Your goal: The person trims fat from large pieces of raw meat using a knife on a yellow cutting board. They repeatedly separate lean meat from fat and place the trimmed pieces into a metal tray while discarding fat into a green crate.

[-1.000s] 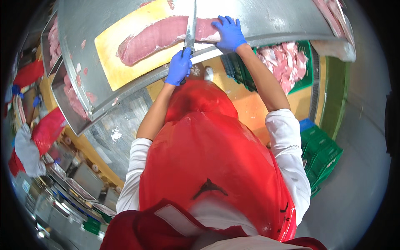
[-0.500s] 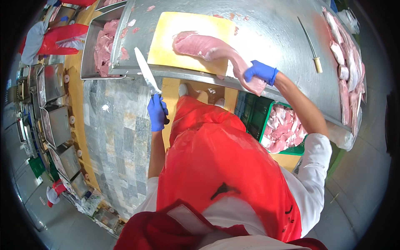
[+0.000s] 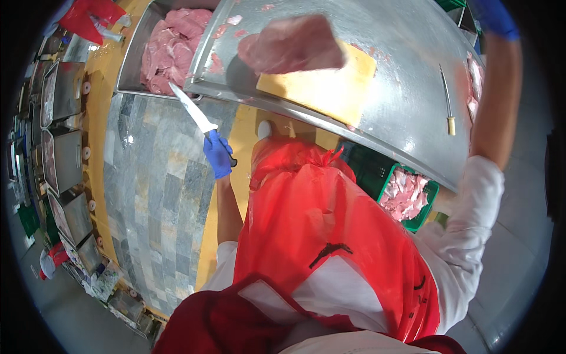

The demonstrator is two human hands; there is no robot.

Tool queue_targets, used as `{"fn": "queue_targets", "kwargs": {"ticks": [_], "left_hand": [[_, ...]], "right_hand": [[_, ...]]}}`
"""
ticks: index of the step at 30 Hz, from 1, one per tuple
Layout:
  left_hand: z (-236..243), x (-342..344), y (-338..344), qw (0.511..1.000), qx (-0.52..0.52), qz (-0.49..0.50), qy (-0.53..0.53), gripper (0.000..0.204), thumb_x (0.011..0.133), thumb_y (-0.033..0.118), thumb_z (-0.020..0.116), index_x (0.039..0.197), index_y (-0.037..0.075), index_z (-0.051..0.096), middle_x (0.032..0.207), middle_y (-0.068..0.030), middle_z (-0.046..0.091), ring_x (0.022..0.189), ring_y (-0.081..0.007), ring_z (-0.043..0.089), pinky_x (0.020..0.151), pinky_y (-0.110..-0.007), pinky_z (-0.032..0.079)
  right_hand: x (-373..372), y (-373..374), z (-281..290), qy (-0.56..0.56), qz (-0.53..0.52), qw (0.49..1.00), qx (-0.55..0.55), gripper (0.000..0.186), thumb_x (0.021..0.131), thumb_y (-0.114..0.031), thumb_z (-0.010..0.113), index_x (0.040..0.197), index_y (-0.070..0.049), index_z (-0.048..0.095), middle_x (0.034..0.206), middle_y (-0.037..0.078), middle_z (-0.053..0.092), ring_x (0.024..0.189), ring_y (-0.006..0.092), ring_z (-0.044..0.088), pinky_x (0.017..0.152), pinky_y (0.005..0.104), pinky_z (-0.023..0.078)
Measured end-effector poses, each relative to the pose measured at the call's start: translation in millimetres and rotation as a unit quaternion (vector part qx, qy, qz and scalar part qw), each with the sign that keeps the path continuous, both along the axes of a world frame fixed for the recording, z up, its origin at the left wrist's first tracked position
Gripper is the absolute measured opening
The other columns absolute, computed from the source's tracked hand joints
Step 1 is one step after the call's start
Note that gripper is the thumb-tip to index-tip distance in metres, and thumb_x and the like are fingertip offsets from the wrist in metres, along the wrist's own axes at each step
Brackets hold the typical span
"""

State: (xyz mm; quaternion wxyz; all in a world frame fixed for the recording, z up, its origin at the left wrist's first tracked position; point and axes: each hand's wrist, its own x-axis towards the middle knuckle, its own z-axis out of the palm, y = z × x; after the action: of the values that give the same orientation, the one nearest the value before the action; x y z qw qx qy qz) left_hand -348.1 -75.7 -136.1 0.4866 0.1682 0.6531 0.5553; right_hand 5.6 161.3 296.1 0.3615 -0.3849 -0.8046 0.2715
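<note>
My left hand (image 3: 218, 154), in a blue glove, is closed round the dark handle of a knife (image 3: 194, 110). Its blade points up and left toward the steel tray. A blurred slab of pink meat (image 3: 293, 46) hangs over the yellow cutting board (image 3: 348, 88) and the metal table, touched by neither hand, with a shadow below it. Far from it, at the upper right edge, is my right hand (image 3: 495, 19), also gloved in blue; its fingers are cut off and blurred.
A steel tray (image 3: 125, 74) of meat pieces (image 3: 177, 47) adjoins the left end of the metal table (image 3: 407, 65). A sharpening steel (image 3: 447, 100) lies on the right. Below the front edge is a green crate (image 3: 429, 207) of trimmings. Another person in red (image 3: 88, 17) stands upper left.
My right hand has let go of the meat and swung up and right. The meat has left the board and moved left through the air. The view has shifted; the knife stays in my left hand.
</note>
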Motion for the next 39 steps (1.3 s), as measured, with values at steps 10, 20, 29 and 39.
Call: {"fn": "queue_targets", "kwargs": {"ticks": [10, 20, 29, 39], "left_hand": [[22.8, -39.2, 58.5, 0.997, 0.079, 0.016, 0.012, 0.024, 0.104, 0.029, 0.052, 0.095, 0.007, 0.054, 0.06, 0.0, 0.05, 0.044, -0.0087, 0.046, 0.039, -0.025, 0.037], [-109.8, -79.2, 91.8, 0.996, 0.056, 0.068, 0.032, 0.02, 0.096, 0.022, 0.068, 0.091, 0.003, 0.064, 0.076, -0.0006, 0.063, 0.071, -0.0104, 0.058, 0.067, -0.028, 0.049], [-105.8, -156.2, 111.9, 0.991, 0.06, 0.019, 0.122, 0.035, 0.083, 0.017, 0.08, 0.105, -0.001, 0.059, 0.09, -0.0003, 0.061, 0.081, -0.0105, 0.055, 0.074, -0.028, 0.048], [-63.7, -178.1, 119.8, 0.968, -0.005, -0.211, 0.138, 0.026, 0.077, 0.012, 0.085, 0.087, 0.004, 0.063, 0.071, 0.0081, 0.048, 0.064, -0.0046, 0.043, 0.057, -0.025, 0.039]], "right_hand": [[-178.5, -38.6, -407.0, -0.45, 0.003, 0.888, -0.098, 0.108, 0.064, -0.061, 0.075, 0.154, -0.021, 0.031, 0.157, 0.023, 0.027, 0.142, 0.045, 0.029, 0.113, 0.0688, 0.016], [-297.8, -30.3, -441.1, -0.24, -0.025, 0.968, -0.071, 0.104, 0.061, -0.073, 0.075, 0.146, -0.021, 0.049, 0.155, 0.029, 0.027, 0.122, 0.0506, 0.043, 0.105, 0.0556, 0.031], [-327.4, -49.8, -457.3, 0.023, -0.247, 0.955, -0.165, 0.111, 0.054, -0.05, 0.093, 0.14, -0.002, 0.041, 0.141, 0.029, 0.034, 0.127, 0.0409, 0.043, 0.107, 0.0513, 0.037], [-344.7, -16.5, -443.5, 0.318, -0.235, 0.566, -0.724, 0.049, 0.071, -0.025, 0.088, 0.103, 0.001, 0.062, 0.081, 0.011, 0.06, 0.068, 0.0262, 0.062, 0.062, 0.0383, 0.055]]}}
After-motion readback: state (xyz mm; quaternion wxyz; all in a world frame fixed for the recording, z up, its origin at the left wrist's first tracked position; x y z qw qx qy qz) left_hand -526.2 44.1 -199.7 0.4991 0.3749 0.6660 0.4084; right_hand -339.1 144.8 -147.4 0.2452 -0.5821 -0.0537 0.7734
